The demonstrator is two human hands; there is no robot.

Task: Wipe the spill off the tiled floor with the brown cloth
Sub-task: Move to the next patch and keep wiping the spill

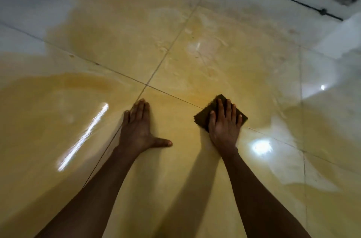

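— Where is the dark brown square cloth point(207, 113)?
— Flat on the glossy tiled floor point(254, 73), in the yellowish spill point(121, 42), the right hand point(224, 123) pressing it with straight fingers.
— The left hand point(139, 127)?
— Left of the cloth, flat on the wet tile, fingers straight, holding nothing.

The left hand point(139, 126) lies flat on the tiled floor point(48, 3), left of the right hand point(224, 122), which rests on the cloth point(203, 116) (near a grout crossing). The spill point(136, 46) spreads beyond both.
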